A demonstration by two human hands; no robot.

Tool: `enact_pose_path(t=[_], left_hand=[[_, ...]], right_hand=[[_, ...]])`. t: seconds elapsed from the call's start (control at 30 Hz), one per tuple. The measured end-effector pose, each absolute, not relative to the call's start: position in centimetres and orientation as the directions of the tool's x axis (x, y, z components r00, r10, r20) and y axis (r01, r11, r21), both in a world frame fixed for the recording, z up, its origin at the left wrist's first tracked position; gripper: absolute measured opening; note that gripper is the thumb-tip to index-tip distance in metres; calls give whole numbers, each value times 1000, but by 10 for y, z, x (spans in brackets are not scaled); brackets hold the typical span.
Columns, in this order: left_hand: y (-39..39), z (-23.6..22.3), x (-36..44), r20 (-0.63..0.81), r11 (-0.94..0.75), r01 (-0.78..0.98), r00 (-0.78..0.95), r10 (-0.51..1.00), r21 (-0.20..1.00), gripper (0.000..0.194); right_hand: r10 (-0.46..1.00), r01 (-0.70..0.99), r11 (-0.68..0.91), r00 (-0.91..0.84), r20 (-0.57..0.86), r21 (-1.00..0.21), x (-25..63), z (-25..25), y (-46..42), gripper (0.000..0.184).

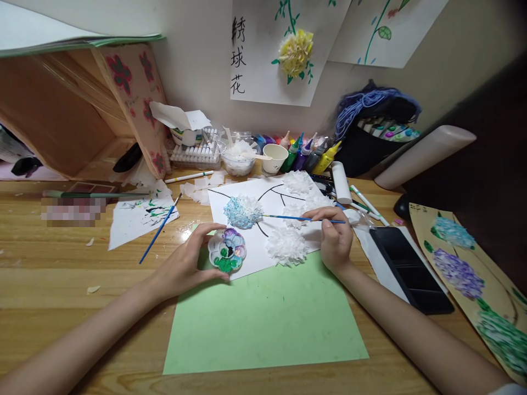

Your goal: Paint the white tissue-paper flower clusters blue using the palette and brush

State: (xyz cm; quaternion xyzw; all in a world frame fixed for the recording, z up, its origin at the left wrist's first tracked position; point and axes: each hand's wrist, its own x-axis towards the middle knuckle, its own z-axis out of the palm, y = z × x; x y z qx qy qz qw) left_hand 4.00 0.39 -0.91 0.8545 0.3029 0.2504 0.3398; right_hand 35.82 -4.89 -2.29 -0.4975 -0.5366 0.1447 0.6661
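Note:
My left hand (193, 260) grips the rim of a small flower-shaped paint palette (214, 243) with green, purple, blue and black paint in its wells. In my right hand (335, 238) is a thin blue paintbrush (288, 218), pointing left. Its tip meets the right side of a paper flower (241, 213), which is blue on the left and still white on the right. That flower sits on a white sheet (247, 266) with black stem lines. Near my right hand, a fluffy white paper flower (287, 245) is on the same sheet, with more white ones behind.
Under the sheet lies green paper (263, 329). A second blue brush (160, 229) rests by a paint-stained tissue (135, 222) at left. Paint bottles (329, 157), a paper cup (274, 159) and a bowl of paper scraps (239, 159) line the back. A black tray (411, 269) lies right.

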Motion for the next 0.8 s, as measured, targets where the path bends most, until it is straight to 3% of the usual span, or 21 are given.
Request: enact_pose_path(t=[0.4, 0.8], left_hand=[[4, -10, 40, 225, -564, 328, 681, 697, 758, 85], [4, -10, 39, 218, -600, 350, 706, 674, 719, 85]], right_hand=[[746, 383, 421, 370, 554, -822, 357, -22, -48, 17], [693, 307, 504, 415, 590, -808, 360, -26, -48, 17]])
